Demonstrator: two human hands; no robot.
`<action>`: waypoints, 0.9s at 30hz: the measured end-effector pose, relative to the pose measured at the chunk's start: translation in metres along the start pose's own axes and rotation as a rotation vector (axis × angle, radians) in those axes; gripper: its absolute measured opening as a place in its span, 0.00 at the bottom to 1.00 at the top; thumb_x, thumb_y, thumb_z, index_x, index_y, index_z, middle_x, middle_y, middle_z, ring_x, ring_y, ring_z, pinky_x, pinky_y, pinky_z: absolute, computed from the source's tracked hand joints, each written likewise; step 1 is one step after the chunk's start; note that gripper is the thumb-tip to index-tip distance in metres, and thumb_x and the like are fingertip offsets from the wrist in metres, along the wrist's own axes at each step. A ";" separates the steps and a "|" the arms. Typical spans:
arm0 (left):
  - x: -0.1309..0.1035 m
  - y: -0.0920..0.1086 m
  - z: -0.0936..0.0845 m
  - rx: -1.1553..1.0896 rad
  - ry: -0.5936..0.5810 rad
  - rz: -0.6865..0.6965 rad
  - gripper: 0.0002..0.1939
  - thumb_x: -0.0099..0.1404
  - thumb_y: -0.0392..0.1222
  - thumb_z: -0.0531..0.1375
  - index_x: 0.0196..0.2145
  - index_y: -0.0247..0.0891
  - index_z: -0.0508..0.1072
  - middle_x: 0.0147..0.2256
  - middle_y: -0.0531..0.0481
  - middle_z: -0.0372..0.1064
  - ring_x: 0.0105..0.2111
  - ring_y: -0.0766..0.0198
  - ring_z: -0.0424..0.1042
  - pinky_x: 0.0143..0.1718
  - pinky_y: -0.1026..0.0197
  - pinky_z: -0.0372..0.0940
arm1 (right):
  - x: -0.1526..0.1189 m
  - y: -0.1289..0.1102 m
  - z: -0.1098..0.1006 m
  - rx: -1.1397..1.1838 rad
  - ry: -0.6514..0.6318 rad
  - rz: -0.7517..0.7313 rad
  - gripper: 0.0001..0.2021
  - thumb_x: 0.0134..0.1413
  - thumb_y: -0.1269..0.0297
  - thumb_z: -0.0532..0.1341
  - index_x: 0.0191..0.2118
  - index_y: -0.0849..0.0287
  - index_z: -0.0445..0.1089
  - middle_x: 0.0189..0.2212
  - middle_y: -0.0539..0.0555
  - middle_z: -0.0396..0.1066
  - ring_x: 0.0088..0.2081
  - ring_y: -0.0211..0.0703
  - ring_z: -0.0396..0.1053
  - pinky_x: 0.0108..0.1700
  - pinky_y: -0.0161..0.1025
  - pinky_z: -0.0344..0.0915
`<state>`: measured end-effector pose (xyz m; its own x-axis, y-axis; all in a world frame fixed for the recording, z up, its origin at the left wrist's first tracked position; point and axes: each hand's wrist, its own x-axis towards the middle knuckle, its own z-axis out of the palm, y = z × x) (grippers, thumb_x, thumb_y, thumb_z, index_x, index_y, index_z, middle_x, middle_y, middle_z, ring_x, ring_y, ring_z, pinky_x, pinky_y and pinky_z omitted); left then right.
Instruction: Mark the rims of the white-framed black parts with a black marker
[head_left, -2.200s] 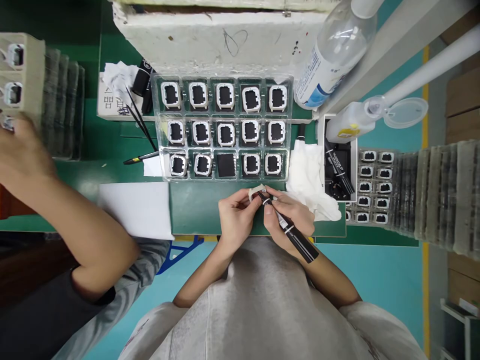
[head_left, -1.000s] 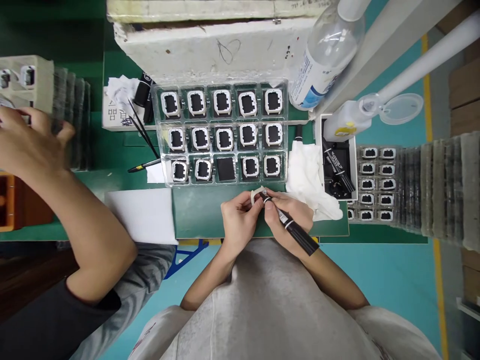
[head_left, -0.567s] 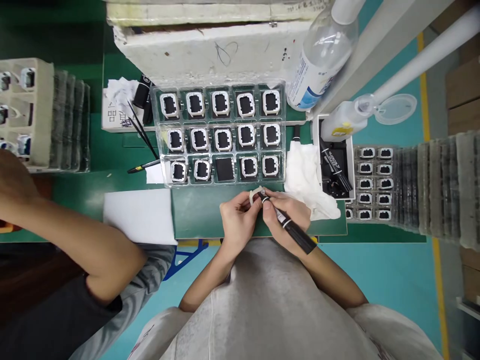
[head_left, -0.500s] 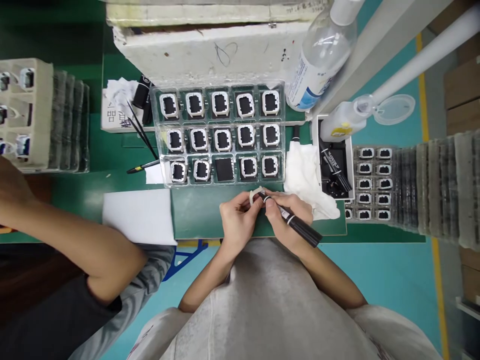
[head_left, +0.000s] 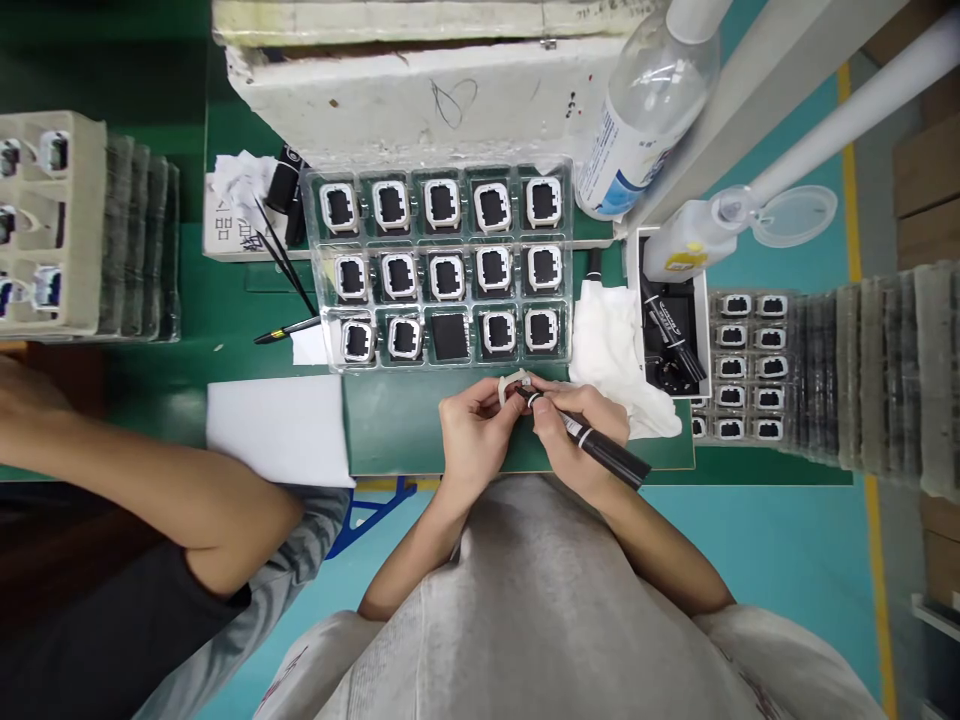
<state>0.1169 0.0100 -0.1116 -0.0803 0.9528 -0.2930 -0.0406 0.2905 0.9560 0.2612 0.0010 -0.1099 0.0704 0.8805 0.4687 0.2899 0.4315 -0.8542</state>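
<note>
My left hand (head_left: pixel 474 436) pinches a small white frame part (head_left: pixel 512 382) just above the green mat (head_left: pixel 390 420). My right hand (head_left: pixel 577 435) grips a black marker pen (head_left: pixel 600 452), its tip touching the frame. Right behind my hands lies a clear tray (head_left: pixel 442 265) of several white frames with black centres; one pocket (head_left: pixel 450 336) in its near row holds only a black square.
A white cloth (head_left: pixel 615 345) lies right of the tray, beside a box of pens (head_left: pixel 670 335). Stacked trays (head_left: pixel 862 370) stand at right, bottles (head_left: pixel 645 110) at the back. A co-worker's arm (head_left: pixel 150 480) lies at left by a white sheet (head_left: pixel 277 430).
The marker's rear end has swung lower and to the right while its tip stays on the frame. The co-worker's arm has dropped from the left trays toward the table edge.
</note>
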 end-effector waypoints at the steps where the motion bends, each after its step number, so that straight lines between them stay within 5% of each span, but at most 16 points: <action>1: 0.001 0.002 0.000 -0.022 -0.012 -0.013 0.09 0.66 0.42 0.73 0.38 0.33 0.86 0.34 0.46 0.82 0.33 0.63 0.80 0.37 0.66 0.74 | 0.000 0.000 -0.001 0.015 -0.004 0.015 0.06 0.80 0.68 0.66 0.45 0.55 0.74 0.38 0.50 0.80 0.52 0.55 0.82 0.52 0.46 0.85; 4: 0.003 0.007 -0.003 -0.111 -0.051 -0.064 0.10 0.64 0.41 0.75 0.41 0.33 0.87 0.35 0.46 0.83 0.31 0.64 0.81 0.36 0.67 0.76 | -0.001 -0.001 -0.001 0.074 0.041 0.047 0.07 0.81 0.66 0.66 0.44 0.55 0.73 0.34 0.49 0.78 0.51 0.55 0.83 0.51 0.45 0.85; 14: 0.010 0.021 -0.020 -0.271 -0.203 -0.188 0.14 0.59 0.46 0.81 0.36 0.34 0.88 0.30 0.46 0.80 0.26 0.63 0.79 0.33 0.64 0.78 | 0.000 -0.005 0.005 0.198 0.099 -0.020 0.02 0.82 0.65 0.66 0.50 0.56 0.73 0.50 0.56 0.80 0.47 0.55 0.84 0.50 0.51 0.89; 19: 0.014 0.019 -0.023 -0.267 -0.207 -0.197 0.14 0.53 0.44 0.83 0.34 0.36 0.88 0.30 0.45 0.80 0.27 0.63 0.78 0.34 0.63 0.76 | 0.005 -0.006 0.005 0.215 0.066 -0.105 0.02 0.81 0.69 0.65 0.52 0.55 0.72 0.34 0.50 0.78 0.48 0.56 0.83 0.53 0.54 0.89; 27: 0.015 0.015 -0.026 -0.286 -0.235 -0.161 0.13 0.57 0.44 0.82 0.31 0.37 0.86 0.31 0.46 0.81 0.30 0.64 0.78 0.38 0.65 0.73 | 0.009 -0.003 0.005 0.209 -0.018 -0.216 0.05 0.79 0.71 0.62 0.52 0.53 0.70 0.32 0.47 0.75 0.28 0.46 0.76 0.56 0.61 0.87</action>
<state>0.0893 0.0263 -0.1020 0.1784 0.9009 -0.3957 -0.3121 0.4331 0.8455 0.2563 0.0091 -0.1044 0.0108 0.7668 0.6418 0.0932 0.6383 -0.7641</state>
